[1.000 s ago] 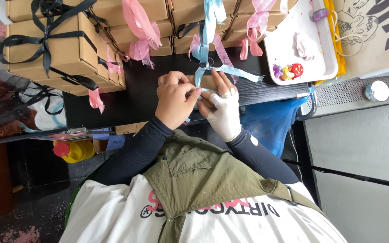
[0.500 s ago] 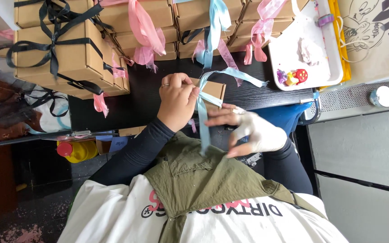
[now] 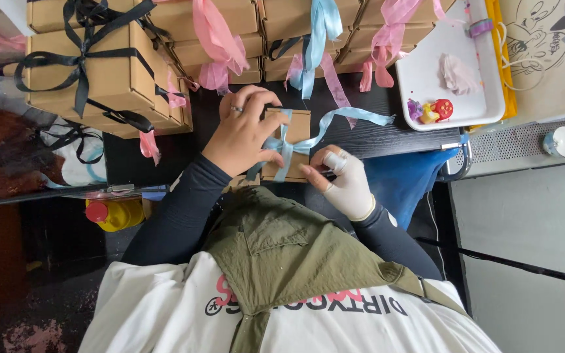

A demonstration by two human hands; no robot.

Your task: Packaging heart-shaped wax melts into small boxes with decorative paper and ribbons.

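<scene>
Cardboard-brown, the small box (image 3: pixel 293 140) sits on the dark table (image 3: pixel 387 134), crossed by a light blue ribbon (image 3: pixel 308 134). One hand (image 3: pixel 246 131), ringed, clamps its far side with curled fingers. The gloved hand (image 3: pixel 341 180) lies just beside the box's near corner, pinching the ribbon's end. Stacked ribboned boxes (image 3: pixel 109 75) stand beyond.

Two hands are showing: the left hand (image 3: pixel 246 134) and the gloved right hand (image 3: pixel 342 180). One small brown cardboard box (image 3: pixel 290 140) with one light blue satin ribbon (image 3: pixel 335 122) is lying between them. One white rectangular plastic tray (image 3: pixel 426 78) is carrying one red toy figure (image 3: pixel 443 109). One yellow bottle with a red cap (image 3: pixel 112 213) is sitting below the table (image 3: pixel 387 137).
</scene>
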